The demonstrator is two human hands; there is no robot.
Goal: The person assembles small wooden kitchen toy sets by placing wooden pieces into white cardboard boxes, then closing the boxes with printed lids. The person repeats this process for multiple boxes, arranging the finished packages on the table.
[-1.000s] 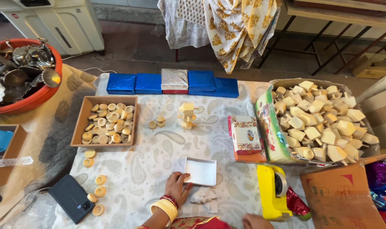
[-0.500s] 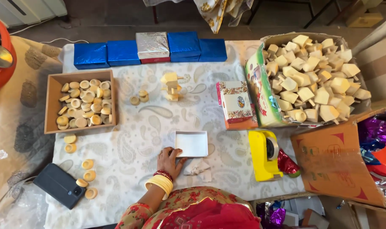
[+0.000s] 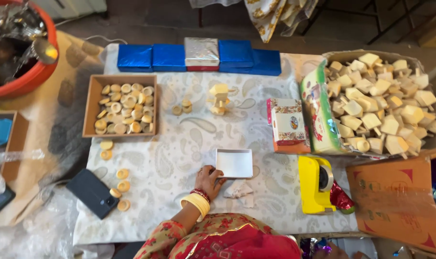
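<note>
My left hand (image 3: 208, 180), with yellow and red bangles at the wrist, lies on the patterned cloth and grips the lower left corner of a small open white box (image 3: 234, 163). The box sits flat on the table and looks empty inside. A crumpled scrap of white paper (image 3: 238, 190) lies just below the box, beside my fingers. My right hand is out of sight below the frame.
A brown tray of round wooden discs (image 3: 120, 108) sits at the left, with loose discs (image 3: 123, 173) and a dark phone (image 3: 92, 193) below it. Blue and silver boxes (image 3: 201, 52) line the far edge. A carton of wooden blocks (image 3: 381, 103), a printed box (image 3: 288, 123) and a yellow tape dispenser (image 3: 315, 184) stand at the right.
The view has shifted and drawn closer. My left hand stays at the white box's corner, and the box has barely moved.
</note>
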